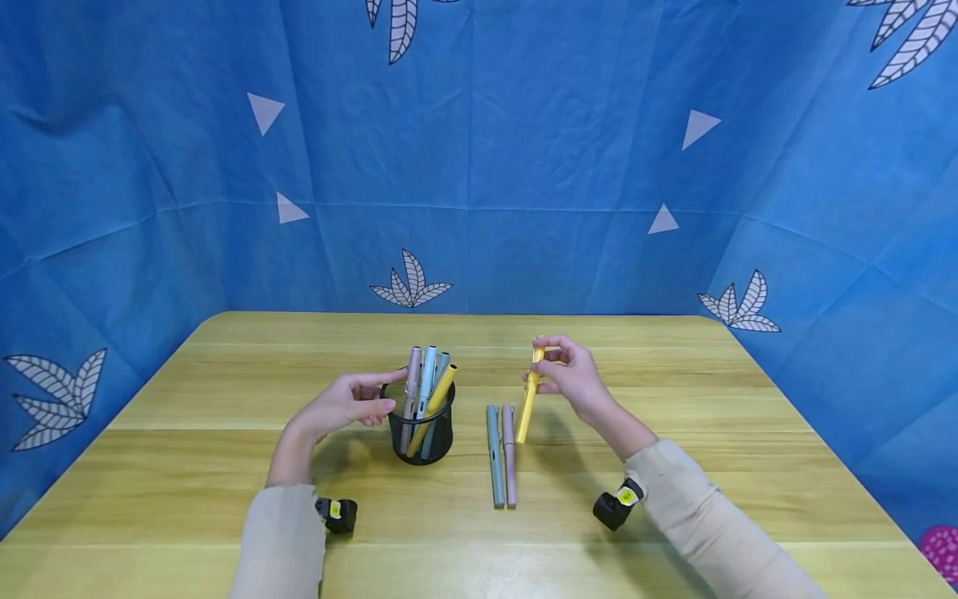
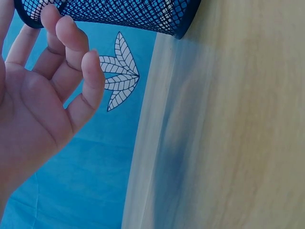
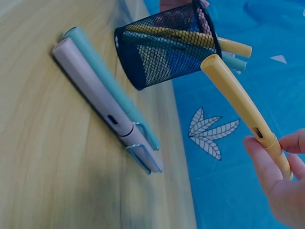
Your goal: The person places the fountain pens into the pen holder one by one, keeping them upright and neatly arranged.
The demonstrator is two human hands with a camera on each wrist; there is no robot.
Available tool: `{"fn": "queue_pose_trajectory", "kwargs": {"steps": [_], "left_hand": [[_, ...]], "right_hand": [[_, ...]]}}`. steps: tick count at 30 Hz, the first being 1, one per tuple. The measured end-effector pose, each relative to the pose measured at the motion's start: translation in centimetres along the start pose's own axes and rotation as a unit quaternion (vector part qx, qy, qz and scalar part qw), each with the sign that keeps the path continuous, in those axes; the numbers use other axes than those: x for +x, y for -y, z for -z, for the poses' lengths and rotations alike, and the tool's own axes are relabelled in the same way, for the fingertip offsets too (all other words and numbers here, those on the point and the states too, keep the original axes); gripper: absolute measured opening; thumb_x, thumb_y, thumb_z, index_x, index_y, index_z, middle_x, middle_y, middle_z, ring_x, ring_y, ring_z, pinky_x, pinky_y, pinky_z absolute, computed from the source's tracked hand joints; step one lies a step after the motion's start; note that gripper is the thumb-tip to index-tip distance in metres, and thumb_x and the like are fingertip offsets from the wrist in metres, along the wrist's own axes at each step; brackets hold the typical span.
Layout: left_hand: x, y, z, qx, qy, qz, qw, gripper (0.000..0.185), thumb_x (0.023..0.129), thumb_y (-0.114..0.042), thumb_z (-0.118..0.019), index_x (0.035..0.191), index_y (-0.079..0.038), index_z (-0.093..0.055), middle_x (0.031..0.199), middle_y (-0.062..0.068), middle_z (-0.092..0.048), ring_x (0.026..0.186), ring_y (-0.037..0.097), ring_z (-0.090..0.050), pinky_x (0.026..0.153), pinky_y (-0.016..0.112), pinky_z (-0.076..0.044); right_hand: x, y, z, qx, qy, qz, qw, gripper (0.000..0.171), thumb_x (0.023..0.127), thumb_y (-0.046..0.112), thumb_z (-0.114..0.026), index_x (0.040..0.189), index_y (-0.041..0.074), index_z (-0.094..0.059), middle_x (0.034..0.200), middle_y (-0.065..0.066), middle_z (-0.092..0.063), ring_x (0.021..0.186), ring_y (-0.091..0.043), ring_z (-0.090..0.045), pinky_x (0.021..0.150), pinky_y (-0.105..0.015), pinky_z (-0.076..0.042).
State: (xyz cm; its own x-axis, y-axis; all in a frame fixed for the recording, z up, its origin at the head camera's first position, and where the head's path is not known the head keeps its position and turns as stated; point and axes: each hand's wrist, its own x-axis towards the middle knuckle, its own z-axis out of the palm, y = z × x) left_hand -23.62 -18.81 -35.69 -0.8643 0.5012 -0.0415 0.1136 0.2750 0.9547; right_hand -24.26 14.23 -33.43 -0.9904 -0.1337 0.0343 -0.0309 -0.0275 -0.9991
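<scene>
Head view: the right hand (image 1: 572,374) pinches a yellow pen (image 1: 528,403) near its upper end, holding it tilted above the table (image 1: 674,399), just right of a teal pen (image 1: 494,453) and a pink pen (image 1: 509,453) lying side by side. The left hand (image 1: 348,403), fingers relaxed and spread, rests against the black mesh cup (image 1: 422,433), which holds several more pens. The step in hand looks like moving pens one at a time between cup and row; the next move calls for steady aim

Left wrist view: the fingers (image 2: 71,57) are loosely bent and touch the cup's rim, gripping nothing

Right wrist view: the yellow pen is slim, smooth and capped, pinched between thumb and fingertips (image 3: 267,167)
</scene>
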Motion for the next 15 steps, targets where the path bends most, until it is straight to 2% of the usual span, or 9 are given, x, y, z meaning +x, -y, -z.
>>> {"fn": "queue_pose_trajectory", "kwargs": {"steps": [7,15], "left_hand": [[-0.1,-0.1,0.0,0.003,-0.001,0.001,1.0,0.05,0.087,-0.011,-0.058,0.134,-0.007,-0.042,0.066,0.006,-0.047,0.061,0.019,-0.05,0.061,0.036,-0.047],[-0.2,-0.2,-0.1,0.002,-0.003,0.002,1.0,0.05,0.087,-0.012,-0.058,0.134,-0.008,-0.042,0.069,0.007,-0.048,0.062,0.019,-0.051,0.062,0.035,-0.047]], "right_hand": [[-0.3,0.7,-0.7,0.016,-0.007,0.017,1.0,0.036,0.081,-0.011,-0.048,0.116,-0.011,-0.043,0.089,-0.015,-0.043,0.068,-0.02,-0.062,0.065,-0.032,-0.052],[-0.3,1.2,-1.3,0.053,-0.015,0.039,0.998,0.039,0.079,-0.014,-0.052,0.117,-0.01,-0.043,0.09,-0.015,-0.044,0.078,-0.027,-0.063,0.066,-0.031,-0.051]]}}
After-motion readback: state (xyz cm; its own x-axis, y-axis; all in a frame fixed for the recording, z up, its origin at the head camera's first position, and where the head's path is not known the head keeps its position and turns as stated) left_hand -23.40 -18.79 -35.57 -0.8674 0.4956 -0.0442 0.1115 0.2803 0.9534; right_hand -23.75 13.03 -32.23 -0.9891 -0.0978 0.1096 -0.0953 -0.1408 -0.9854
